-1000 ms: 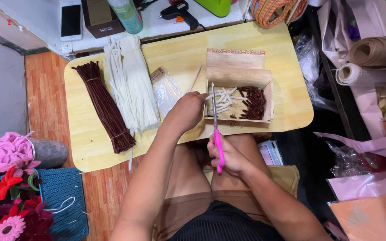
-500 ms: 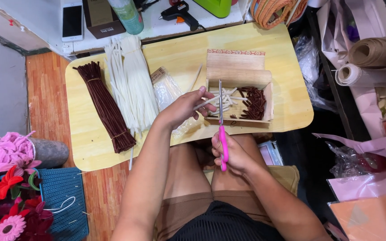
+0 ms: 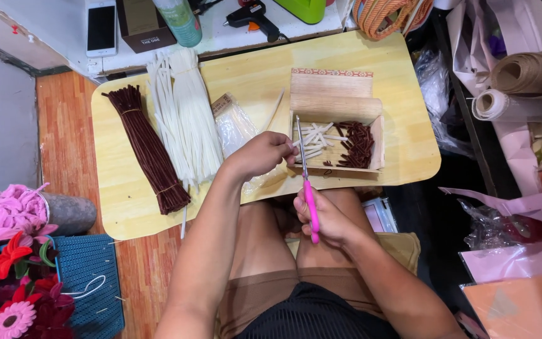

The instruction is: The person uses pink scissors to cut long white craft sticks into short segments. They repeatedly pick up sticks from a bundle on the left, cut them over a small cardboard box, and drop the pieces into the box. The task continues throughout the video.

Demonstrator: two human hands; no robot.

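Head view looks straight down over my lap, and since a moment ago my left hand [image 3: 263,154] has drawn back from the box toward me while the scissors have stayed nearly upright in the picture. Nearest to me, my right hand [image 3: 322,216] is curled shut around the pink handles of the scissors [image 3: 306,182], above my knees and just short of the table edge. Their long axis runs almost straight away from me, handles toward my body and the slim metal blades pointing out over the near wall of the cardboard box [image 3: 337,132]; I cannot tell whether the blades are parted. My left hand is loosely closed just left of the blades, fingertips pinching a short pale stem piece that is mostly hidden. Beyond them the box sits on the yellow wooden table [image 3: 409,135], with cut white pieces [image 3: 315,138] to the left inside it and dark brown pieces [image 3: 359,144] to the right. Farther left lie a clear plastic bag [image 3: 236,125], a bundle of white stems [image 3: 186,116] and a bundle of brown stems [image 3: 148,147], all lengthwise away from me.
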